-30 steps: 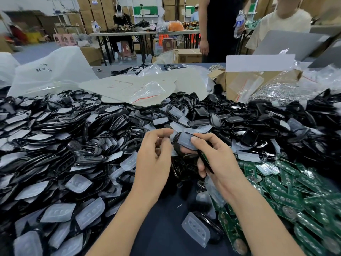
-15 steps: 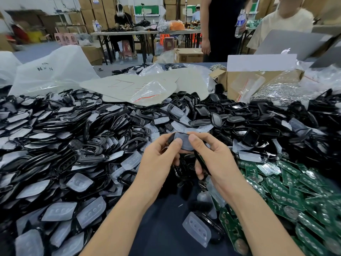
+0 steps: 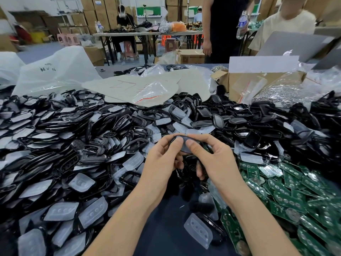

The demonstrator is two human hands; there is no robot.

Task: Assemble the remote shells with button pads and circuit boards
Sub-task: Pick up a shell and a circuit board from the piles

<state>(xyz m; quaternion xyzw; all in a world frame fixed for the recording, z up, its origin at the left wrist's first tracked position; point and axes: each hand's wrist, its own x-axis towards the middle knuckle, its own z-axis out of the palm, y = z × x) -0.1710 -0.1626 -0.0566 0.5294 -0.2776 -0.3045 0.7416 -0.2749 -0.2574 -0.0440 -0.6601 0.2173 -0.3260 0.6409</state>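
- The left hand (image 3: 162,163) and the right hand (image 3: 215,161) meet in the middle of the scene, above the near part of the dark table (image 3: 166,230).
- Both hands grip one black shell (image 3: 181,135), lifted just over the heap; fingers curl behind it and the thumbs lie on its front.
- A grey translucent pad (image 3: 182,147) sits in the shell, and both thumb tips press on it, side by side and almost touching.
- Something dark shows under the right fingers; I cannot tell what it is.
- A large pile of shells (image 3: 73,145), many with pads in them, covers the left side and the far middle of the table.
- More empty black shells (image 3: 258,122) lie at the far right.
- Green boards (image 3: 295,191) are heaped at the near right, just beside the right forearm.
- One loose pad (image 3: 199,230) lies on the table near the bottom, between the two forearms, touching the edge of the boards.
- Far behind the piles lie flat plastic bags (image 3: 147,89) and one big white bag (image 3: 55,71) at the left.
- A cardboard box (image 3: 239,78) stands at the far right, with a bag of small metal parts (image 3: 286,93) beside it.
- A person in black (image 3: 221,28) stands beyond the table and holds a bottle (image 3: 241,24).
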